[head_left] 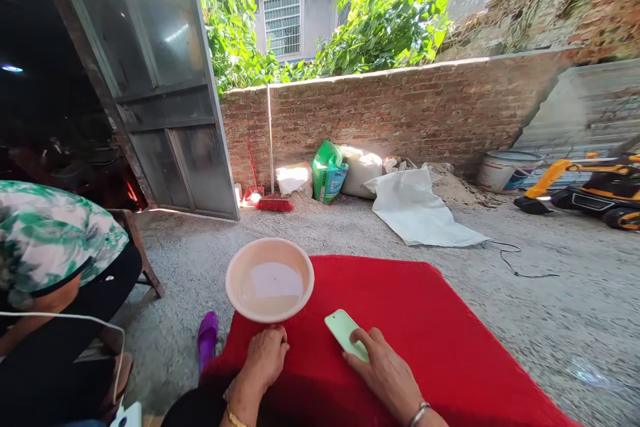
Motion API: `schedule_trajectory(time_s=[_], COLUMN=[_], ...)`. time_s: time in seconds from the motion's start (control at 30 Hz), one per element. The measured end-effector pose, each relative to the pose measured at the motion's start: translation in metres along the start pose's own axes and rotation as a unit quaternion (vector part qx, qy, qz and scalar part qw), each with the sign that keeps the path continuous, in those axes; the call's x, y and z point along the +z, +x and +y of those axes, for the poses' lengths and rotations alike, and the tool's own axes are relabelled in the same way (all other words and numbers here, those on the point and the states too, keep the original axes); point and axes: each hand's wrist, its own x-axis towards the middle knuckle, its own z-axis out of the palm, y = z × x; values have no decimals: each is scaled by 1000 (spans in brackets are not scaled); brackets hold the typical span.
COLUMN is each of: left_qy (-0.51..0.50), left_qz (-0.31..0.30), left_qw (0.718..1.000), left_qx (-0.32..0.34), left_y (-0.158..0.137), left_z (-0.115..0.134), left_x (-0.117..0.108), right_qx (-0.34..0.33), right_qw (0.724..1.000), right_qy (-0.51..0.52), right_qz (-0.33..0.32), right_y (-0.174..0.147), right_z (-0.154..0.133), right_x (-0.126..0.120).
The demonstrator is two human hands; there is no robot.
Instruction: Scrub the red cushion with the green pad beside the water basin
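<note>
My right hand [386, 368] grips the lower end of a light green phone [345, 331], thumb along one edge and fingers across the other. The phone lies at a slant over the red cloth [395, 300]. Curled closed, my left hand [267, 355] rests on the cloth just in front of a pale pink plastic basin [235, 290]. Anything inside that hand is hidden. Water appears to stand in the basin, with a bright reflection on it.
At left, a person in a green-and-white shirt [55, 233] sits bent over, near a white cable [65, 315]. A purple shoe [207, 333] lies on the concrete floor. Behind are a red broom [275, 203], sacks [363, 172], a white sheet [425, 210] and a toy excavator [595, 190].
</note>
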Motion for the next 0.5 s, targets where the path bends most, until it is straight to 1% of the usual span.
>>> schedule_trajectory(time_s=[0.1, 0.17, 0.2, 0.27, 0.33, 0.43, 0.5], left_qy=[7, 10, 9, 4, -4, -8, -10], left_qz=[4, 2, 2, 2, 4, 3, 4], left_qw=[1000, 1000, 1000, 999, 999, 998, 996], left_qx=[7, 15, 21, 35, 46, 67, 88], left_y=[1, 2, 2, 1, 1, -1, -2], left_z=[7, 12, 14, 19, 24, 33, 39], left_x=[6, 9, 10, 10, 10, 11, 13], right_qx=[-43, -47, -43, -18, 27, 96, 127], right_qw=[999, 998, 998, 999, 998, 994, 990], right_qy=[1, -14, -23, -37, -44, -41, -31], right_qz=[-16, -27, -31, -32, -21, 23, 56], right_y=[12, 18, 20, 21, 18, 13, 11], right_z=[-32, -40, -37, -18, 17, 76, 100], right_x=[17, 22, 21, 15, 2, -20, -32])
